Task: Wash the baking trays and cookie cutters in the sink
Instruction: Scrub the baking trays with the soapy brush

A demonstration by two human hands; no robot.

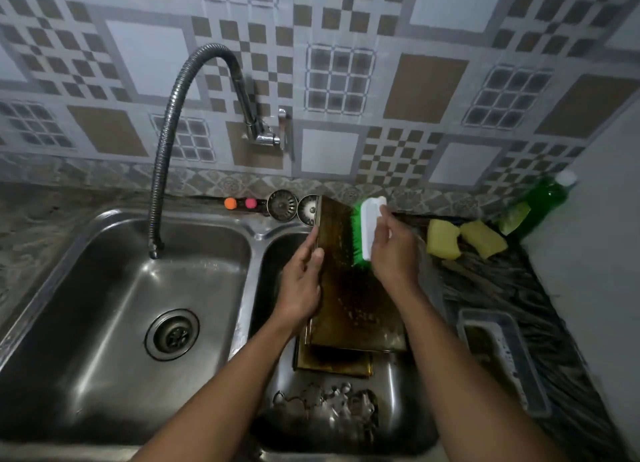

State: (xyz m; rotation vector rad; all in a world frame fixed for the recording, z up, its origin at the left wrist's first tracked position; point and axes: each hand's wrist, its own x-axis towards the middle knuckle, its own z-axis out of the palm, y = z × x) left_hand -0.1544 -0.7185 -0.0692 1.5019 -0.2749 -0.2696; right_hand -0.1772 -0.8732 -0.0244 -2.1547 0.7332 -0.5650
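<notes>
Here, the left hand (302, 281) grips the stained rectangular metal baking tray (349, 288), long axis running away; the right hand (391, 250) clasps the green-bristled white scrubbing brush (365, 231).

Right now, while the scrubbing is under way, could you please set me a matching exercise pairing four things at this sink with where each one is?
Things:
1. scrub brush
2. cookie cutters
3. yellow sponges
4. faucet hose

Places:
A. lying on the counter, right of the sink
B. gripped in the right hand, bristles against the baking tray
C. hanging over the left basin
D. on the floor of the right basin, at its near end

Pairs: 1-B, 2-D, 3-A, 4-C
</notes>
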